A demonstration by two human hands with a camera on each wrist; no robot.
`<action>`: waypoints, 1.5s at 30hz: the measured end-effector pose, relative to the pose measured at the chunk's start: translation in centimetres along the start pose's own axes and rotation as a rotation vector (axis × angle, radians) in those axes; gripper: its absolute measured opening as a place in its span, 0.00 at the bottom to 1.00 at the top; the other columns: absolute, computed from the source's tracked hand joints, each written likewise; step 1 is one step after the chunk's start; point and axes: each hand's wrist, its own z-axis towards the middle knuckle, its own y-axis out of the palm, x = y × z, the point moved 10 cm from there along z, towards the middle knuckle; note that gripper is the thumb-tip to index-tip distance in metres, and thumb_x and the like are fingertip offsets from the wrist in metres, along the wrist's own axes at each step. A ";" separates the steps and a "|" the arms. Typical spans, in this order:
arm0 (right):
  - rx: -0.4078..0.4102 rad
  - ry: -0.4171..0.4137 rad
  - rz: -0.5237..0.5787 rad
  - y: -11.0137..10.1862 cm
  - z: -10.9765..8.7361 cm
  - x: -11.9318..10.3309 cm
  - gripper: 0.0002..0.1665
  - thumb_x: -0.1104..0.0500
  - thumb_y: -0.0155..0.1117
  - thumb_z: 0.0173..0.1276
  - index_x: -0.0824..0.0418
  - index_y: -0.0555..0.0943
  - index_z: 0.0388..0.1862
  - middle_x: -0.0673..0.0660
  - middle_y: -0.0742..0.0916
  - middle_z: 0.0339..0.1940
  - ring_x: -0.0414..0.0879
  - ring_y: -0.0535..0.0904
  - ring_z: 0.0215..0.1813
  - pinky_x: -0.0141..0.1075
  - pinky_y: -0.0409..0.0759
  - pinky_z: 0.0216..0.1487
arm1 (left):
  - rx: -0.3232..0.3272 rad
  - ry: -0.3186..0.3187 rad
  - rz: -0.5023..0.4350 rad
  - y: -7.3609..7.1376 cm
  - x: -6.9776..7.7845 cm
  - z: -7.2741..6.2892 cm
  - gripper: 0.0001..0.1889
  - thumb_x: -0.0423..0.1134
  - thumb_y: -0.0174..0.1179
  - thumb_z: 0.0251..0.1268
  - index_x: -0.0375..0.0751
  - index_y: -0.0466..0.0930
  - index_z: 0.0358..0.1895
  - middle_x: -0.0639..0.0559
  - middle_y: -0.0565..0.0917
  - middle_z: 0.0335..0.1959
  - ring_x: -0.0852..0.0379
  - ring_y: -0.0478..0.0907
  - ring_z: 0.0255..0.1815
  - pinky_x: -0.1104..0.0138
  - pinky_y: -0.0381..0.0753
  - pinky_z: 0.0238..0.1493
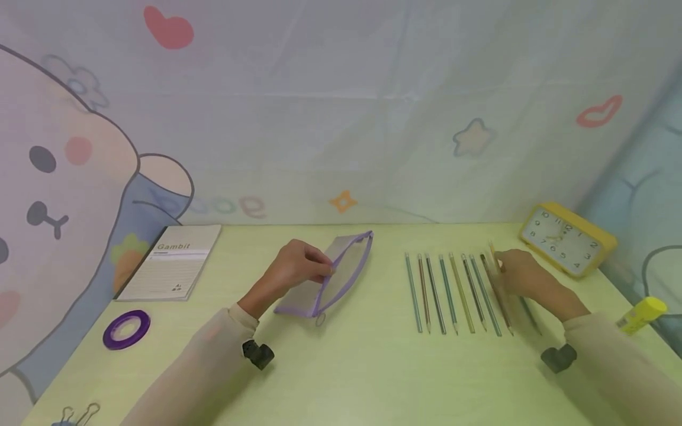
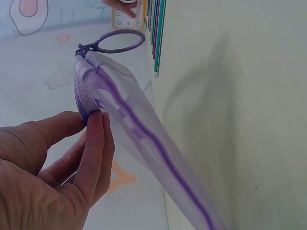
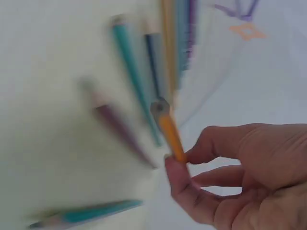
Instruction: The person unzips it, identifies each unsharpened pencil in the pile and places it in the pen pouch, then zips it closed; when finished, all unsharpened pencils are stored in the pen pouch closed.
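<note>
Left hand (image 1: 302,263) first: the pouch (image 1: 341,278) is pinched by its rim at mid-table; by the right hand (image 1: 519,275), a yellow pencil (image 3: 171,139) is pinched. One up, then; the other pencils (image 1: 448,294) are left lying, none seen inside the pouch. Close by, the right hand is crowded by the clock (image 1: 566,239); glue stick (image 1: 642,315), notebook (image 1: 169,263) and purple tape (image 1: 110,336) are spotted around.

Your left sleeve (image 1: 186,370) is showing pale cream cloth, long and plain, and your right sleeve (image 1: 620,361) is matching it. Your left hand (image 1: 299,263) and right hand (image 1: 522,273) are going bare. You are also wearing a small, chunky black left camera (image 1: 258,354) and a similarly dark, lumpy right camera (image 1: 559,358).
</note>
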 end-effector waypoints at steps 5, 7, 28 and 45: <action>0.052 0.004 0.261 -2.6 0.1 -3.2 0.41 0.59 0.58 0.74 0.74 0.54 0.79 0.74 0.82 0.55 0.47 0.88 0.37 0.41 0.84 0.38 | 0.002 0.005 -0.023 0.2 0.4 0.3 0.09 0.35 0.72 0.58 0.35 0.90 0.40 0.44 0.91 0.38 0.54 0.90 0.32 0.61 0.89 0.48; 0.057 -0.019 0.400 -3.2 0.1 -5.6 0.42 0.57 0.58 0.75 0.65 0.53 0.82 0.70 0.81 0.58 0.46 0.88 0.41 0.40 0.84 0.42 | -0.001 0.004 -0.034 0.4 0.5 0.4 0.09 0.35 0.72 0.58 0.35 0.90 0.40 0.43 0.91 0.38 0.54 0.90 0.32 0.61 0.89 0.48; -0.229 -0.060 0.914 6.3 5.6 -20.3 0.46 0.59 0.63 0.69 0.73 0.55 0.79 0.68 0.86 0.54 0.50 0.89 0.48 0.46 0.81 0.66 | -0.026 0.020 -0.068 2.2 1.2 0.5 0.07 0.35 0.71 0.59 0.34 0.89 0.35 0.43 0.90 0.36 0.51 0.91 0.33 0.61 0.90 0.45; -0.101 -0.014 0.689 6.5 7.8 -21.5 0.41 0.62 0.64 0.65 0.71 0.64 0.75 0.64 0.91 0.43 0.50 0.90 0.38 0.44 0.88 0.52 | -0.043 0.038 -0.026 2.0 1.6 0.2 0.07 0.38 0.68 0.63 0.36 0.89 0.36 0.45 0.91 0.38 0.51 0.91 0.34 0.57 0.88 0.54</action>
